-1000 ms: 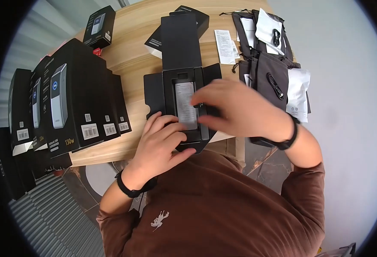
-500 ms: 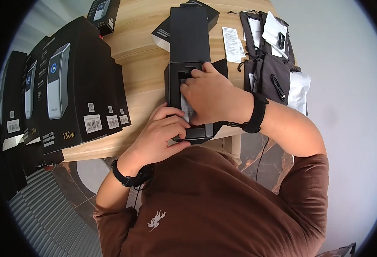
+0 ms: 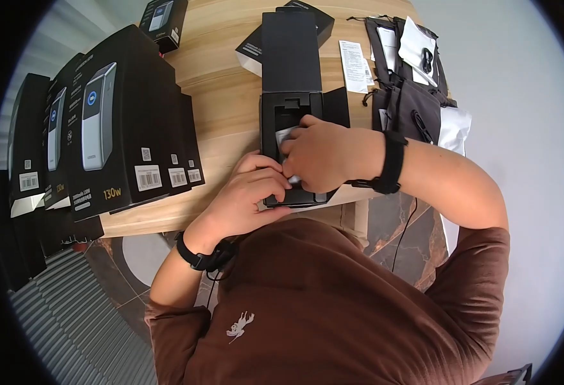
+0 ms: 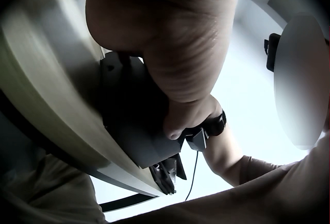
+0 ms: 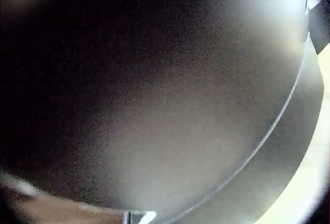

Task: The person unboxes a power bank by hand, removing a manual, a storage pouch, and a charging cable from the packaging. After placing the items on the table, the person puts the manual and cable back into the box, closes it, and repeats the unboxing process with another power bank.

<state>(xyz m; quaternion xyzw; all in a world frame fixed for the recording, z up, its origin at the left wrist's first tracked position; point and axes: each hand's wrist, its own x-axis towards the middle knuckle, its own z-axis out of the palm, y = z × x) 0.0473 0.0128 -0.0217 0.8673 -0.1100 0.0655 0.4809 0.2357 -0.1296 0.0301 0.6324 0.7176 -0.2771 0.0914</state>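
Note:
An open black box (image 3: 290,51) stands with its lid raised; its dark inner tray holds a pale leaflet (image 3: 284,136), partly covered. My left hand (image 3: 243,196) grips the box's near left corner, its fingers bent over the edge and its thumb along the near side. Down in the tray, my right hand (image 3: 330,155) has curled fingers around the leaflet, whose pale surface shows above and below them; the thumb is mostly hidden. In the left wrist view a hand (image 4: 165,33) covers part of the black box (image 4: 131,110). Only a dark blur fills most of the right wrist view.
Tall black boxes (image 3: 128,122) line the left, with a smaller one (image 3: 164,22) behind. Another box (image 3: 251,50) lies behind the raised lid. Printed sheets (image 3: 354,66) and grey pouches (image 3: 417,112) with coiled cables lie at the right. The wooden table's front edge (image 3: 147,221) is near my body.
My right hand first came in over the tray from the right, then lowered into it and curled at the leaflet, shifting toward the near end. My left hand stays at the box's corner.

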